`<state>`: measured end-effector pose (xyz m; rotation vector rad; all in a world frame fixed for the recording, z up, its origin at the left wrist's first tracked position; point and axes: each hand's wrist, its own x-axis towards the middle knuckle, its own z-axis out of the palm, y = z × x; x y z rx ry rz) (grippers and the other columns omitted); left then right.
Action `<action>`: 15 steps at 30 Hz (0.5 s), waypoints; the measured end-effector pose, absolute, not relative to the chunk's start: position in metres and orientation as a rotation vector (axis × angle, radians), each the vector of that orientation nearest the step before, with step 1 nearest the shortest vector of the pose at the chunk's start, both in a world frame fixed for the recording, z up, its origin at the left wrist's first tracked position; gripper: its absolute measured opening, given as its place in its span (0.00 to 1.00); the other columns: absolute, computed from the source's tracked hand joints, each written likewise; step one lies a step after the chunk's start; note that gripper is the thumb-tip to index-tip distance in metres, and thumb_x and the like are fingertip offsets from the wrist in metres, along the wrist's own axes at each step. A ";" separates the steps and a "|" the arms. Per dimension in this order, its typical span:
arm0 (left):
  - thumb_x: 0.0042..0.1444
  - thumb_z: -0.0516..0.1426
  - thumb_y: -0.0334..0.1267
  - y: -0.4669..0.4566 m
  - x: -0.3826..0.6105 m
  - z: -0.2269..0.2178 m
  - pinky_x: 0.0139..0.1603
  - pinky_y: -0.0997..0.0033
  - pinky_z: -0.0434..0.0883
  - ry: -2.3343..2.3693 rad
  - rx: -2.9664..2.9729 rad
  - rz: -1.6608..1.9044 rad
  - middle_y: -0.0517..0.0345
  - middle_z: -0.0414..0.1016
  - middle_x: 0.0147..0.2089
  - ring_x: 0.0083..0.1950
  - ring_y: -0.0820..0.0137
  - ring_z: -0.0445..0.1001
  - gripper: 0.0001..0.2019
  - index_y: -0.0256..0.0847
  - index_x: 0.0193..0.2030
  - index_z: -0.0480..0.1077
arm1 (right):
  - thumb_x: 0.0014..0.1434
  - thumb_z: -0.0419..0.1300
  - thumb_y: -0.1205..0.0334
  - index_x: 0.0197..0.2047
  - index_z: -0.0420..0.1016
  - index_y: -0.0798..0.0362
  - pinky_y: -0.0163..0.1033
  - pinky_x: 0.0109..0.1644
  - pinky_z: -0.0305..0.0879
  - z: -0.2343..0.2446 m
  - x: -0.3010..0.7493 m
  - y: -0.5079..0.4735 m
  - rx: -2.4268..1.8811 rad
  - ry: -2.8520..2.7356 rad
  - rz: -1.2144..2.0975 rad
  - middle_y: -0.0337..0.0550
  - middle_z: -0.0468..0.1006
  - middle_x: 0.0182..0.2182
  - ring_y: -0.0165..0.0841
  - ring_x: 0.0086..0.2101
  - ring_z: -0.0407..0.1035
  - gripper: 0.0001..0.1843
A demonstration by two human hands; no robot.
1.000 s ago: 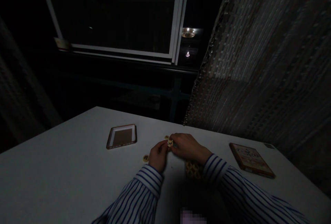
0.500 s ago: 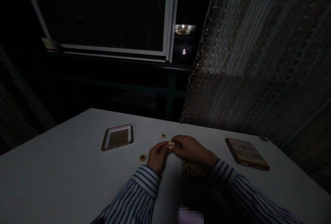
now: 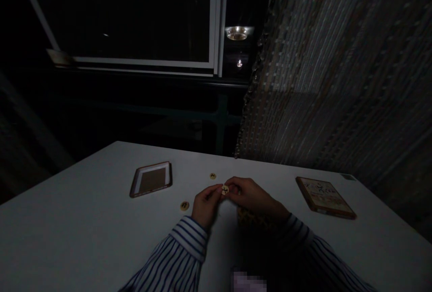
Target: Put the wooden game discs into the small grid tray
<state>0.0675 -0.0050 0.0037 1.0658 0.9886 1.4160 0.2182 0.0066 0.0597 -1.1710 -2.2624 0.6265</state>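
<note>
Between the fingertips of both hands is a small round, pale xiangqi piece [image 3: 225, 189] with a dark character on its face. My left hand [image 3: 204, 205] pinches it from the left, and my right hand [image 3: 248, 194] from the right. Another piece [image 3: 212, 176] lies flat on the table just beyond my hands. A third piece [image 3: 184, 205] rests left of my left wrist. Under my right wrist sits a cluster of yellowish pieces [image 3: 251, 218], partly hidden by the arm and deep shadow.
On the white table [image 3: 101, 229], a shallow open box part [image 3: 134, 189] lies at left. A flat box part with a printed face [image 3: 326, 195] lies at right. A beaded string curtain [image 3: 303, 80] hangs behind the table, beside a dark window [image 3: 212, 22].
The camera view has shifted slightly. Both hands stay together on the same piece, which looks turned a little between the fingers. The other pieces lie where they were.
</note>
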 end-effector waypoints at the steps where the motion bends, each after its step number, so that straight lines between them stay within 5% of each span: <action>1: 0.42 0.60 0.44 -0.005 0.067 0.003 0.46 0.65 0.69 0.982 1.064 1.404 0.48 0.77 0.38 0.41 0.65 0.73 0.17 0.34 0.37 0.74 | 0.52 0.55 0.59 0.40 0.70 0.53 0.30 0.30 0.59 0.059 0.219 0.007 -1.177 -2.258 0.629 0.38 0.73 0.28 0.27 0.28 0.66 0.12; 7: 0.41 0.61 0.43 -0.005 0.068 -0.001 0.49 0.64 0.68 0.904 1.037 1.321 0.47 0.75 0.42 0.44 0.63 0.72 0.22 0.33 0.43 0.72 | 0.51 0.56 0.58 0.38 0.69 0.53 0.29 0.29 0.58 0.063 0.224 0.006 -1.211 -2.266 0.643 0.37 0.73 0.26 0.27 0.27 0.66 0.11; 15: 0.41 0.62 0.41 -0.009 0.070 0.002 0.44 0.65 0.70 0.885 1.008 1.322 0.50 0.77 0.35 0.37 0.68 0.75 0.17 0.34 0.38 0.71 | 0.51 0.56 0.56 0.36 0.71 0.52 0.29 0.29 0.58 0.068 0.231 0.007 -1.247 -2.324 0.642 0.38 0.75 0.27 0.27 0.28 0.68 0.11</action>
